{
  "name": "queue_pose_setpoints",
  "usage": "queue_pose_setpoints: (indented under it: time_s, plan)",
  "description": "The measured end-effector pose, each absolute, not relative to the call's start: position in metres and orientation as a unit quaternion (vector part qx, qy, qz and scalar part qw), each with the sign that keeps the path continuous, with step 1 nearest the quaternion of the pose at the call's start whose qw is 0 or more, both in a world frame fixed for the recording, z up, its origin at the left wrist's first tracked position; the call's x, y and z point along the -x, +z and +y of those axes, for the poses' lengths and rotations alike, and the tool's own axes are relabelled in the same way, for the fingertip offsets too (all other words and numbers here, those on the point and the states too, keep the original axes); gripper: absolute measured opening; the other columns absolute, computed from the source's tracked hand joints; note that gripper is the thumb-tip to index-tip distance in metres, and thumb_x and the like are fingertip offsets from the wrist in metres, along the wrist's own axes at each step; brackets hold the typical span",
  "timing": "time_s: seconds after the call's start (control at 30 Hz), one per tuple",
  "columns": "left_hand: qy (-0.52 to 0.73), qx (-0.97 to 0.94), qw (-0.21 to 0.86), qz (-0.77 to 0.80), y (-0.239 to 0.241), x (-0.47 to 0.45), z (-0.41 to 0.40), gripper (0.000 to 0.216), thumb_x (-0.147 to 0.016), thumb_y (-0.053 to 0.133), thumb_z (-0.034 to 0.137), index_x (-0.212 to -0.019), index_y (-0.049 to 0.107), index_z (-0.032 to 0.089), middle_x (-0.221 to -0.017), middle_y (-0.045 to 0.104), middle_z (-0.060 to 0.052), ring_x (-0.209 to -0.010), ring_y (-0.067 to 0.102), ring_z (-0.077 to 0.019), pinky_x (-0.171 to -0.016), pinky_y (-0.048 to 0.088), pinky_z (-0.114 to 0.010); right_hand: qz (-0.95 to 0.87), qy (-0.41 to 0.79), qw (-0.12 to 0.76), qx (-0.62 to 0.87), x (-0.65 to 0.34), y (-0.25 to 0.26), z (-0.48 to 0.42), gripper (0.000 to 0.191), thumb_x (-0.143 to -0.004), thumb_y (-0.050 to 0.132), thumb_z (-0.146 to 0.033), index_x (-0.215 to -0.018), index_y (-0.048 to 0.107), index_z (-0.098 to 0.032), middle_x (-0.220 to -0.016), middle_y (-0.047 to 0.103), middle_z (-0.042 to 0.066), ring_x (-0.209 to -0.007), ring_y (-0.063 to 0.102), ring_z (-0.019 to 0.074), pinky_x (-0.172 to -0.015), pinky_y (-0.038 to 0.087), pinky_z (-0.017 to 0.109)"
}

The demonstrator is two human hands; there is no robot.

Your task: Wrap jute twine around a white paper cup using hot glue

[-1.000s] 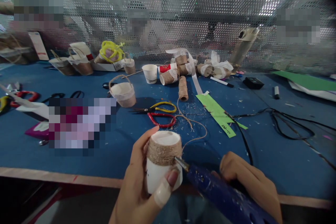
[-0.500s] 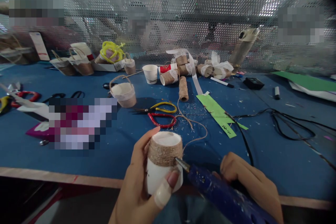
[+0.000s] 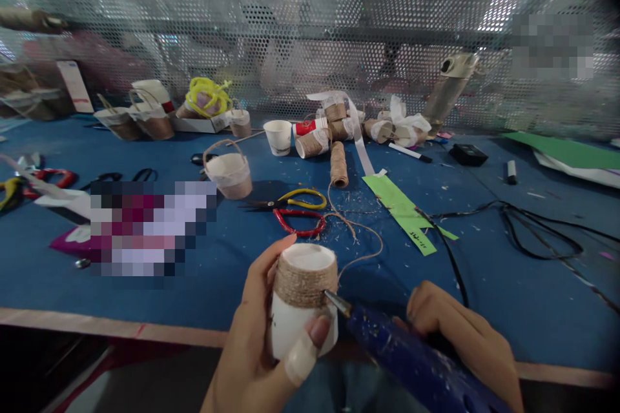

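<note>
My left hand (image 3: 264,329) is wrapped round a white paper cup (image 3: 295,329), tape on its thumb. Brown twine (image 3: 305,281) winds in tight rows round the cup's upper part. In my right hand (image 3: 460,329) is a blue glue gun (image 3: 402,348), its metal nozzle touching the lower edge of the wound twine. A loose strand (image 3: 372,257) runs from the cup back to a twine spool (image 3: 338,164). Just beyond the cup lie scissors (image 3: 300,211) with one yellow and one red handle loop.
A small basket (image 3: 229,174) with a handle stands left of the scissors. Behind are a white paper cup (image 3: 278,137) and several twine-covered cups. A green strip (image 3: 397,210) and black cable (image 3: 527,232) lie to the right. A perforated metal screen (image 3: 310,32) backs the table.
</note>
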State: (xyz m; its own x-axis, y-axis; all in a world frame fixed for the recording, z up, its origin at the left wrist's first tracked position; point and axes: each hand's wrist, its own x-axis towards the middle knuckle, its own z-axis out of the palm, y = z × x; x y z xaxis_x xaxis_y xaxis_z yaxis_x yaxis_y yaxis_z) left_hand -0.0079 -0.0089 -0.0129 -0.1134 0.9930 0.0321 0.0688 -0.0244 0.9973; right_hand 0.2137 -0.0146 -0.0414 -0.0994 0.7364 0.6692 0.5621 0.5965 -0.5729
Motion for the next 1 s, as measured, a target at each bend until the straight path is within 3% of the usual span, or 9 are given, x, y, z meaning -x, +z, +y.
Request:
queue_pose_setpoints:
  time_s: [0.1,0.37,0.5,0.8,1.0]
  plan:
    - [0.523,-0.494,0.448,0.531,-0.013,0.009,-0.009,0.07,-0.093,0.085,0.064,-0.154,0.057,0.044,-0.134,0.075,0.004,-0.113,0.073,-0.0202,-0.097,0.059,-0.026,-0.743,0.084,0.504,0.433,-0.214,-0.04,-0.014,0.034,-0.107,0.055,-0.007,-0.082,0.042,-0.027,-0.07,0.045,-0.005,-0.055,0.052,0.0107,-0.053,0.039,0.024]
    - [0.525,-0.498,0.443,0.53,-0.016,0.01,-0.008,0.075,-0.093,0.085,0.065,-0.157,0.056,0.039,-0.141,0.075,0.0,-0.119,0.072,-0.0238,-0.099,0.059,-0.029,-0.736,0.086,0.51,0.437,-0.213,-0.038,-0.012,0.035,-0.103,0.055,-0.005,-0.077,0.045,-0.026,-0.067,0.049,-0.006,-0.054,0.052,0.0101,-0.052,0.039,0.023]
    - [0.524,-0.497,0.438,0.535,-0.015,0.009,-0.008,0.079,-0.091,0.085,0.066,-0.157,0.056,0.034,-0.14,0.075,-0.005,-0.115,0.073,-0.0264,-0.099,0.061,-0.033,-0.715,0.085,0.524,0.456,-0.207,-0.042,-0.016,0.036,-0.108,0.054,-0.009,-0.078,0.042,-0.026,-0.069,0.044,-0.005,-0.055,0.048,0.0109,-0.053,0.036,0.025]
    - [0.53,-0.498,0.437,0.529,-0.017,0.009,-0.007,0.079,-0.091,0.086,0.067,-0.158,0.056,0.036,-0.136,0.075,-0.004,-0.114,0.073,-0.0264,-0.097,0.061,-0.032,-0.683,0.098,0.542,0.48,-0.2,-0.043,-0.019,0.039,-0.113,0.055,-0.017,-0.077,0.041,-0.026,-0.07,0.042,-0.005,-0.058,0.046,0.0117,-0.055,0.034,0.027]
    - [0.528,-0.498,0.437,0.531,-0.015,0.009,-0.007,0.076,-0.093,0.084,0.066,-0.157,0.055,0.038,-0.139,0.075,-0.002,-0.112,0.073,-0.0252,-0.097,0.061,-0.033,-0.701,0.094,0.528,0.471,-0.206,-0.044,-0.018,0.037,-0.11,0.054,-0.012,-0.078,0.042,-0.025,-0.07,0.044,-0.004,-0.06,0.05,0.0114,-0.057,0.039,0.025]
